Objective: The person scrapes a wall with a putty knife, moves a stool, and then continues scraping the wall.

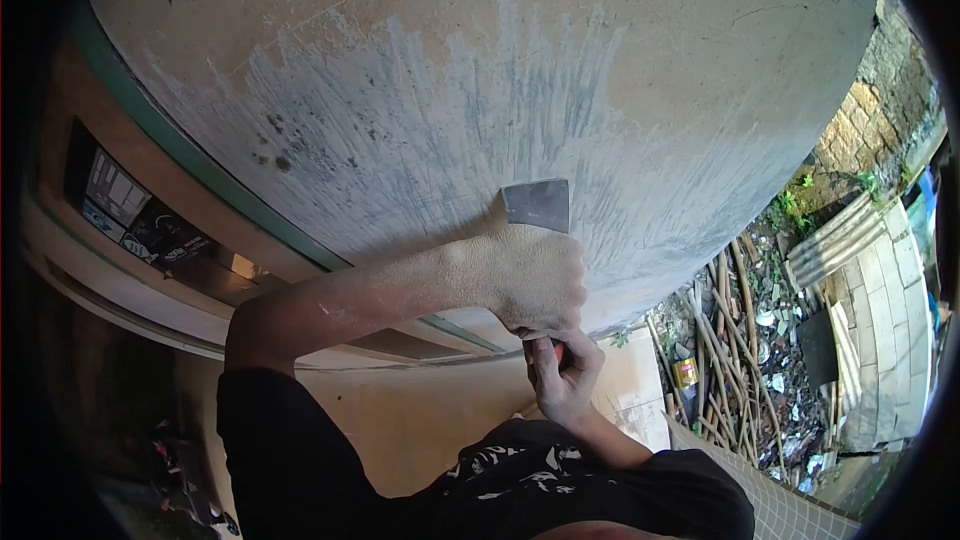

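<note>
While the scraper point(537, 205) lies blade-flat on the scraped grey patch of wall point(420, 110), we note two-handed grip for pressure | left hand point(525, 275) fingers curled tight over blade base | right hand point(562, 372) closed round red handle end below | bamboo litter point(735, 340) beyond.

I see both forearms bare from the elbow down, with no gloves, watch or rings on either one. The left hand point(530, 275) is coated in pale dust, and the coating thins along the forearm behind it. The right hand point(562, 378), just below the left, looks cleaner. Behind the arms I note a black garment point(300, 460) with short sleeves that end above the elbows. Below the right hand the cloth carries a white print point(515, 470) of irregular shapes, which I cannot read.
</note>
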`<state>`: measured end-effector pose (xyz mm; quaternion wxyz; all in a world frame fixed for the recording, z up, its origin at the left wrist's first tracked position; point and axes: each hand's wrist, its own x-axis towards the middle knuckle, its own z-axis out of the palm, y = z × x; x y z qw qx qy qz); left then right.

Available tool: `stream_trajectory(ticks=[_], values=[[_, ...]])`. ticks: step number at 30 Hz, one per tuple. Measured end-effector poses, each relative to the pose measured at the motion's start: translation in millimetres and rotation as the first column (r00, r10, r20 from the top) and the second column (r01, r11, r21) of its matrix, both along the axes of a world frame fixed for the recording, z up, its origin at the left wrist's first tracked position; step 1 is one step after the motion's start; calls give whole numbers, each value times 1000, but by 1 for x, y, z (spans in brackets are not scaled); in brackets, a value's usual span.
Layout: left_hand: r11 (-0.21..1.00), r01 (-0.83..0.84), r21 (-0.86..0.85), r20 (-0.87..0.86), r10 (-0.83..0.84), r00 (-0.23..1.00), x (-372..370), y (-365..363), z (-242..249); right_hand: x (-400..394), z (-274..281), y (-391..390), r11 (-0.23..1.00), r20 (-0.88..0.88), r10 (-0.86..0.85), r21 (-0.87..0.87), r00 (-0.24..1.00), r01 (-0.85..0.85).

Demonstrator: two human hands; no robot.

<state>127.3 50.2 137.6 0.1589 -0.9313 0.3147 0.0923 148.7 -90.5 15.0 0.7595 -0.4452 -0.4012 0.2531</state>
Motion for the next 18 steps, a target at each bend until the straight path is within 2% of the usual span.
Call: stream_trajectory(ticks=[3,7,9,10,12,17,18], values=[[999,4,44,0,-4,1000,4,0,15,4,7,4,1000,22,-24,7,999,24],[996,-41,76,40,38,998,8,-2,43,16,38,2,998,14,39,-47,999,-39],[995,-15,103,75,8,997,3,-2,31,11,26,3,1000,92,25,8,995,-25],[994,-16,112,85,7,996,2,-1,19,8,24,-3,1000,190,-16,16,982,13],[1000,-19,-10,-39,18,999,1,-1,8,6,27,-10,999,139,46,-33,989,-42],[999,-48,-22,-65,47,997,6,-2,17,17,32,-14,986,85,127,-116,988,-116],[998,-59,-13,-58,58,997,6,-3,15,15,33,-15,990,65,121,-85,991,-115]])
